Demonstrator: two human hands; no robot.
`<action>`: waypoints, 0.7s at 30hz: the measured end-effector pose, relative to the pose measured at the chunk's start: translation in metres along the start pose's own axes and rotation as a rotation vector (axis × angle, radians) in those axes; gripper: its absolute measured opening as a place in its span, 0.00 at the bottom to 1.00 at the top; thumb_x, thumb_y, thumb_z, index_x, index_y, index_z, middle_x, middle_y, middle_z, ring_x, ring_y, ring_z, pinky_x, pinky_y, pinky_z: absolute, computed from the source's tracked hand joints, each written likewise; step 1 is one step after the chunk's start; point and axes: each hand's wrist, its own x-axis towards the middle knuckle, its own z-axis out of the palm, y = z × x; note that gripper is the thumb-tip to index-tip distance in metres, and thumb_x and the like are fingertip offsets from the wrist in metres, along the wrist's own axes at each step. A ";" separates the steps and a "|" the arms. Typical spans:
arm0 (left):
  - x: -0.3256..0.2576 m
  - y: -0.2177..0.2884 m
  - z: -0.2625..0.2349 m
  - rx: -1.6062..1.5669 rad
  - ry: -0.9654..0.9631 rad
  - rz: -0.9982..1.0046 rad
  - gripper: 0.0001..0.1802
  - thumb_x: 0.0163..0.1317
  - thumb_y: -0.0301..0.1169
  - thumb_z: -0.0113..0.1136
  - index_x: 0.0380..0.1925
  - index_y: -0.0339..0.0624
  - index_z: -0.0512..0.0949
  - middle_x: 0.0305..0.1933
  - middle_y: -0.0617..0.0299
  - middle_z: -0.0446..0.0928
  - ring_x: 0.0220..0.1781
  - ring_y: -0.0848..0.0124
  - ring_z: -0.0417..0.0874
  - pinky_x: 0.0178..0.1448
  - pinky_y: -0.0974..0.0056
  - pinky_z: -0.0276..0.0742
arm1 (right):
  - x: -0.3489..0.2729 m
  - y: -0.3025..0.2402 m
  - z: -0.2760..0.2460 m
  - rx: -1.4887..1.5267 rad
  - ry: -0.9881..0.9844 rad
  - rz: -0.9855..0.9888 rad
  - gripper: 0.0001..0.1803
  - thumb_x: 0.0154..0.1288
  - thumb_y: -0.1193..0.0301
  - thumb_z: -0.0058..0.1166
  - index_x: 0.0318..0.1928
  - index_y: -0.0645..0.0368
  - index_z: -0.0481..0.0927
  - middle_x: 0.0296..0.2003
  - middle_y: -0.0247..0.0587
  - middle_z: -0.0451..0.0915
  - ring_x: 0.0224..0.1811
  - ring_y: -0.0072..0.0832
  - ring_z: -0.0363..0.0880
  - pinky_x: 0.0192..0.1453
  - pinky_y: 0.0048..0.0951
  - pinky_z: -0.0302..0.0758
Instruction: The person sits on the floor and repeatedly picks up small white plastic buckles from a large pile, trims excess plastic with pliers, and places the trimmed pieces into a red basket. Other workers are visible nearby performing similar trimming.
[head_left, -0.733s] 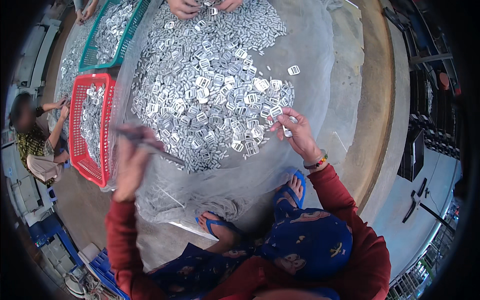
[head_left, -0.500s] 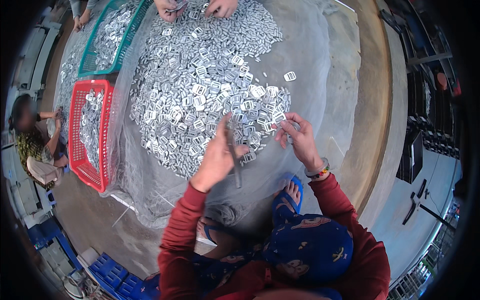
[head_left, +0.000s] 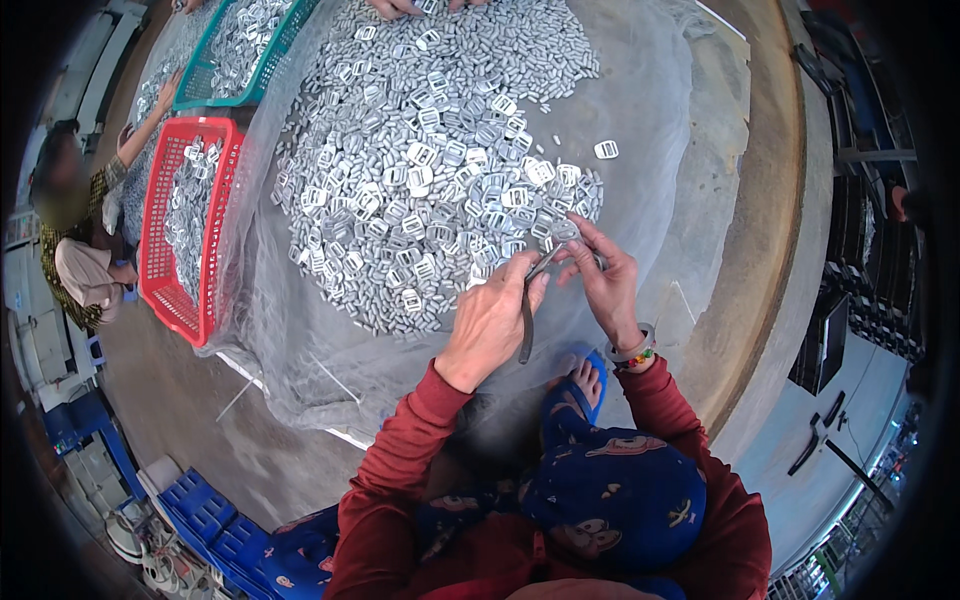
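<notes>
Position reference: the heap of grey metal pieces, spread on a translucent sheet.

Left hand, at the heap's near edge toward the wearer: fingers curled closed around the pliers. I see one dark handle hanging below the grip; the nose points up and right. Right hand, just off the heap's near right corner: thumb and forefinger pinch a pale buckle. Something else may sit among the other fingers; too small for me to tell.

The pinched buckle is over the heap's near right edge, with the plier tips just beside it. From my view I cannot tell whether they touch, nor whether the jaws are parted.

Step in hand, my judgement: bringing tool and buckle together to work the piece. Next move, I judge, calls for a firm right-hand pinch, the nose lined up on the buckle, and fingertips clear of the bite before squeezing.

Surroundings: a lone buckle lies right of the heap, apart from it. Left of the heap, a red basket and, beyond it, a green basket both contain similar pieces. Another person's hands are at the heap's far edge.
</notes>
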 end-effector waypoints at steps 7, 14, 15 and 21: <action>0.004 0.000 -0.001 0.149 -0.019 0.000 0.08 0.68 0.31 0.54 0.40 0.37 0.74 0.28 0.47 0.77 0.25 0.48 0.80 0.28 0.51 0.72 | -0.006 -0.005 0.005 -0.004 0.006 -0.064 0.18 0.70 0.79 0.50 0.59 0.66 0.75 0.38 0.43 0.83 0.35 0.24 0.82 0.34 0.23 0.79; 0.001 0.007 -0.001 0.273 0.013 0.016 0.09 0.68 0.33 0.53 0.35 0.37 0.73 0.26 0.45 0.77 0.23 0.48 0.80 0.27 0.51 0.74 | -0.010 -0.001 0.004 -0.428 -0.054 -0.381 0.16 0.69 0.80 0.51 0.56 0.65 0.77 0.34 0.41 0.84 0.29 0.21 0.81 0.34 0.23 0.77; 0.001 0.008 0.000 0.302 0.003 0.011 0.10 0.68 0.33 0.53 0.34 0.37 0.72 0.26 0.45 0.77 0.22 0.48 0.80 0.26 0.51 0.74 | -0.011 -0.001 0.004 -0.572 -0.072 -0.496 0.16 0.69 0.80 0.51 0.56 0.64 0.77 0.34 0.40 0.84 0.30 0.21 0.82 0.34 0.22 0.77; 0.005 0.007 0.006 0.316 0.011 0.002 0.12 0.69 0.35 0.52 0.33 0.36 0.72 0.24 0.45 0.77 0.21 0.47 0.80 0.25 0.50 0.75 | -0.013 0.007 0.018 -0.170 0.051 -0.141 0.17 0.68 0.83 0.49 0.56 0.62 0.78 0.33 0.38 0.82 0.32 0.18 0.81 0.35 0.22 0.78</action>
